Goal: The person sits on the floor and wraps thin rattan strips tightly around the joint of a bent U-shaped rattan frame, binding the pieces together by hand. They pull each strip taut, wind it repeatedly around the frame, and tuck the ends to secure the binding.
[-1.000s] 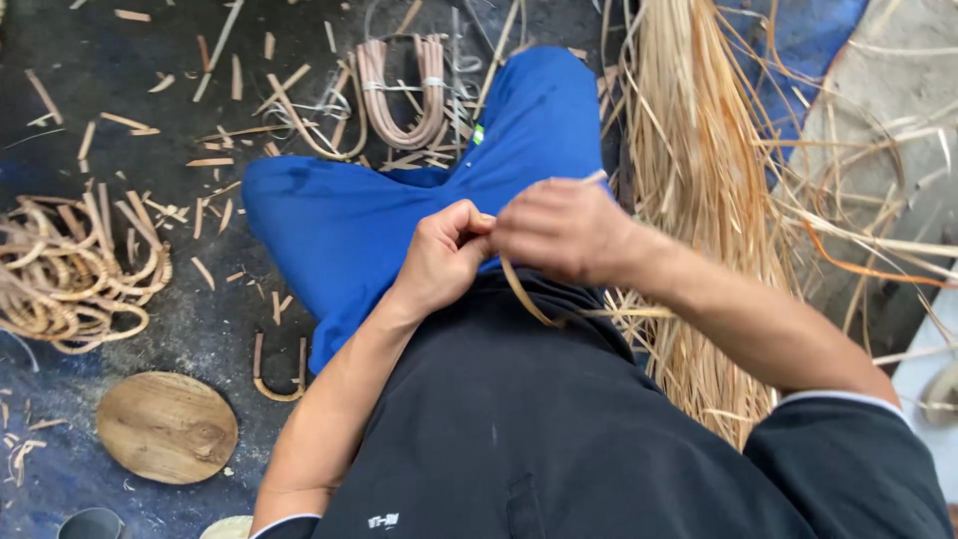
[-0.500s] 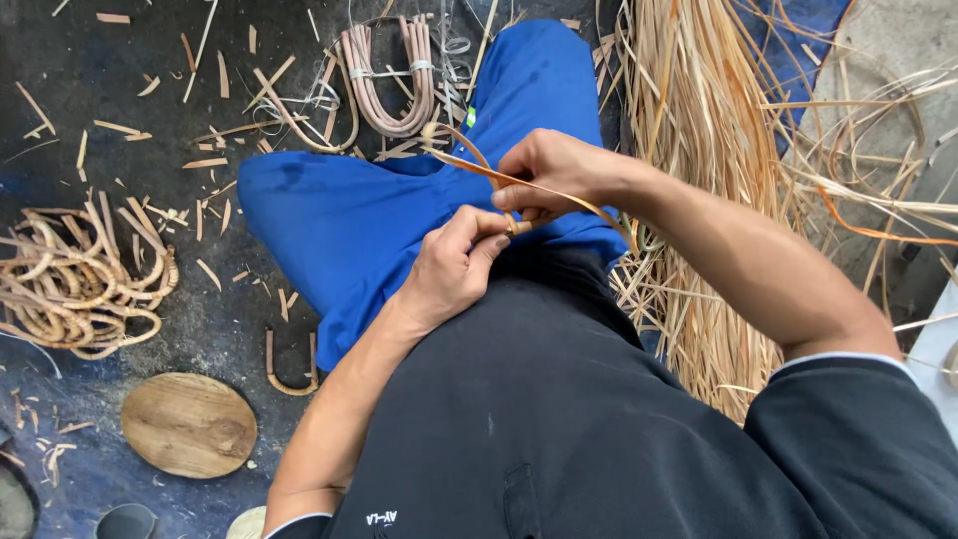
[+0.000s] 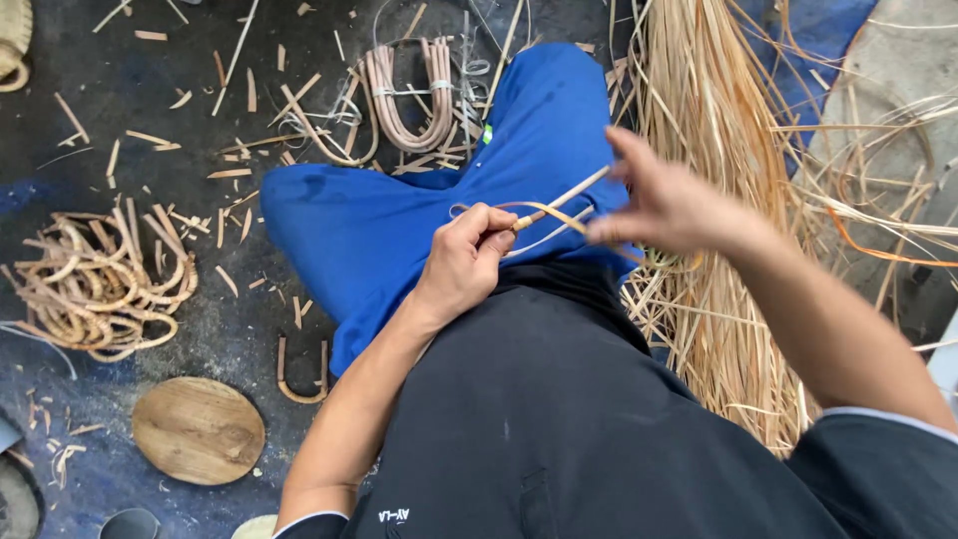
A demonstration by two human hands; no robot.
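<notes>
Left hand (image 3: 464,262) pinches cane loop (image 3: 529,213); right hand (image 3: 664,205), at 3 o'clock, grips strip, blurred. Wrapping barely begun; finished pile (image 3: 95,284) at 9.

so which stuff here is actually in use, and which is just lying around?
In use:
left hand
right hand
thin cane strip

Lying about:
pile of bent cane pieces
oval wooden board
bundle of loose strands
tied U-shaped canes

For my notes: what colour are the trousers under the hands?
Bright blue trousers, plain, clearest in the head view.
</notes>
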